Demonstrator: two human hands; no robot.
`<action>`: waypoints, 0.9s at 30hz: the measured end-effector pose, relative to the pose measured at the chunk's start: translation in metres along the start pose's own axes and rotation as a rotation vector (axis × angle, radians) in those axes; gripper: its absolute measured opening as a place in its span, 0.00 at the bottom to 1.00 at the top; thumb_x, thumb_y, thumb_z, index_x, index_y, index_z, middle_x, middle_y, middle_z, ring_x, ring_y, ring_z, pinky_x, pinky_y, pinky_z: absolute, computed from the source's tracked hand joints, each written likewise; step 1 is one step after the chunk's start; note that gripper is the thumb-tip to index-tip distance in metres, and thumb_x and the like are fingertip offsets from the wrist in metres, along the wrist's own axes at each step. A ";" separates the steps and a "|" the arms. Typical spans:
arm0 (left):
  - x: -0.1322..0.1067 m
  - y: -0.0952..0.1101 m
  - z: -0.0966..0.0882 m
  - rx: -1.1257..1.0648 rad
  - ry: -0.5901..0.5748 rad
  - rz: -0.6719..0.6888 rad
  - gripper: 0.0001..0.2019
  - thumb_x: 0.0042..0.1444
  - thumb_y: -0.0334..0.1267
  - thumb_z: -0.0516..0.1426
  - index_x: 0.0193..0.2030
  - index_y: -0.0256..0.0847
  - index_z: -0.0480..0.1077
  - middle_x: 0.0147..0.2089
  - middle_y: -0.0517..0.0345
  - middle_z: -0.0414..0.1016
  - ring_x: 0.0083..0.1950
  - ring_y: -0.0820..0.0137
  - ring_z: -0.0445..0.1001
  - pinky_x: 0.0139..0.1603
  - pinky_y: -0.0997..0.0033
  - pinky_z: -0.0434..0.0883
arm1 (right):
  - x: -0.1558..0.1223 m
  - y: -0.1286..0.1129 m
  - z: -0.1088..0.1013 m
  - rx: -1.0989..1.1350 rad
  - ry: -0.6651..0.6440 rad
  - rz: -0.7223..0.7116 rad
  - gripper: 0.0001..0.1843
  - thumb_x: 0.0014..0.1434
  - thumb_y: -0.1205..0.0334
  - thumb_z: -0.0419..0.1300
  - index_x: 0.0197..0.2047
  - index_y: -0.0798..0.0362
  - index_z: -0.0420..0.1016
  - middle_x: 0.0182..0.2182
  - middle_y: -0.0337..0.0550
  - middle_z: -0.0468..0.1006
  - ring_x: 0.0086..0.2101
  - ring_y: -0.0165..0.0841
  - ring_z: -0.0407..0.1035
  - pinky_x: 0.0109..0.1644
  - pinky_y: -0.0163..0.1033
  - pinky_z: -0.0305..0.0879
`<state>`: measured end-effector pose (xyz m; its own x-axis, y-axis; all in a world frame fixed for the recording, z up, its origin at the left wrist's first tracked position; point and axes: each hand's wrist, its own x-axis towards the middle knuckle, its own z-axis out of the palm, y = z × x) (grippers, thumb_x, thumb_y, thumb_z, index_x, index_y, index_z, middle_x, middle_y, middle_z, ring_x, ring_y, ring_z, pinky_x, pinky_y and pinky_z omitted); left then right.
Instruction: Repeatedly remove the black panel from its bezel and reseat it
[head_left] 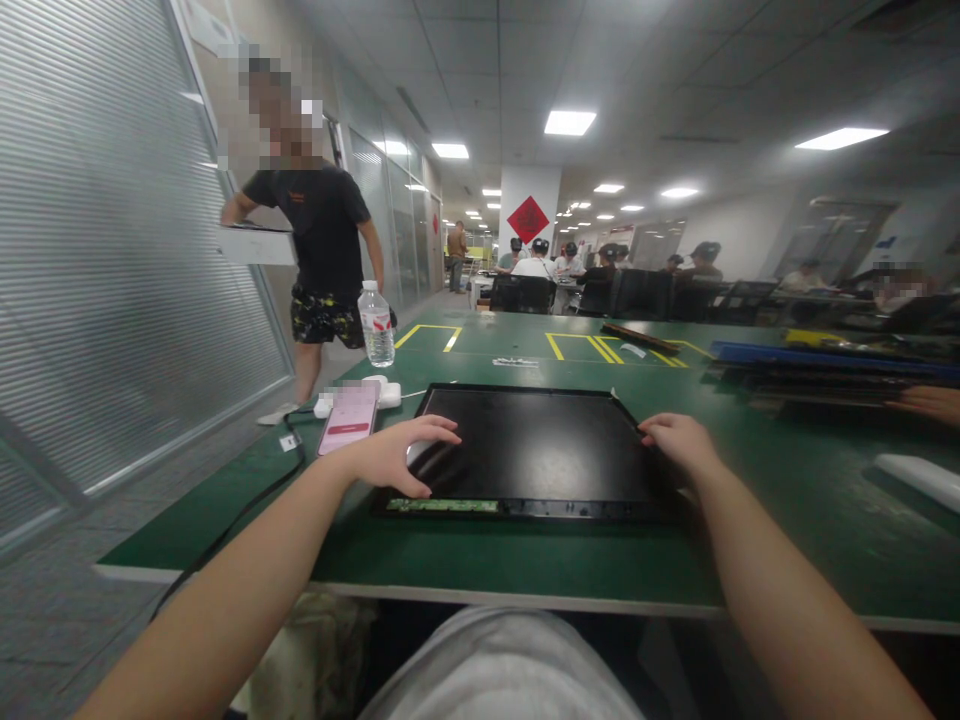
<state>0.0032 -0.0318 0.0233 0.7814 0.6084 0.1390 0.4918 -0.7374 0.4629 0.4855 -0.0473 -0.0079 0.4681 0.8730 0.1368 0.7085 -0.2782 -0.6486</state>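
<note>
Black in the head view, the flat panel [536,440] lies on the green table [525,560], the left hand [397,457] spread at its left side. Whether the right hand [681,442] pinches the edge, I cannot tell; uneven pressure could crack the panel.

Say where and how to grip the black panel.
I'd likely grip the black panel by its left and right rims, one hand from each side: it lies flat on the green table, broad and thin, with a green circuit strip exposed at its near edge.
</note>
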 end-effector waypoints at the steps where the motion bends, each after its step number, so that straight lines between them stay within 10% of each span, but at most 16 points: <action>1: 0.000 0.000 0.000 0.000 0.001 0.007 0.36 0.40 0.39 0.70 0.60 0.48 0.71 0.70 0.50 0.62 0.69 0.53 0.62 0.69 0.58 0.57 | 0.000 0.000 0.000 0.001 0.000 0.005 0.12 0.50 0.65 0.59 0.36 0.50 0.83 0.28 0.43 0.83 0.31 0.36 0.74 0.34 0.37 0.63; 17: 0.000 -0.005 0.004 0.057 -0.001 0.034 0.30 0.44 0.39 0.68 0.57 0.47 0.73 0.68 0.51 0.64 0.66 0.55 0.66 0.68 0.59 0.60 | -0.003 -0.006 -0.002 -0.003 -0.013 0.052 0.13 0.51 0.66 0.58 0.36 0.51 0.83 0.29 0.43 0.83 0.31 0.35 0.73 0.32 0.36 0.61; 22: 0.006 -0.015 0.008 0.120 0.141 -0.118 0.24 0.54 0.50 0.61 0.55 0.42 0.74 0.64 0.45 0.69 0.63 0.55 0.69 0.65 0.56 0.64 | -0.003 -0.005 -0.003 -0.012 -0.020 0.060 0.13 0.50 0.67 0.58 0.37 0.51 0.83 0.29 0.43 0.83 0.32 0.35 0.73 0.33 0.36 0.61; 27: 0.011 -0.027 0.010 0.297 0.265 -0.300 0.19 0.58 0.39 0.54 0.54 0.37 0.76 0.57 0.43 0.76 0.59 0.55 0.73 0.63 0.56 0.66 | -0.003 -0.005 -0.003 -0.020 -0.023 0.048 0.14 0.52 0.67 0.58 0.38 0.51 0.83 0.29 0.42 0.83 0.34 0.35 0.74 0.35 0.37 0.61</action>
<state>0.0024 -0.0083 0.0034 0.4834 0.8317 0.2732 0.7981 -0.5469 0.2528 0.4822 -0.0495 -0.0024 0.4896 0.8674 0.0888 0.6964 -0.3277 -0.6385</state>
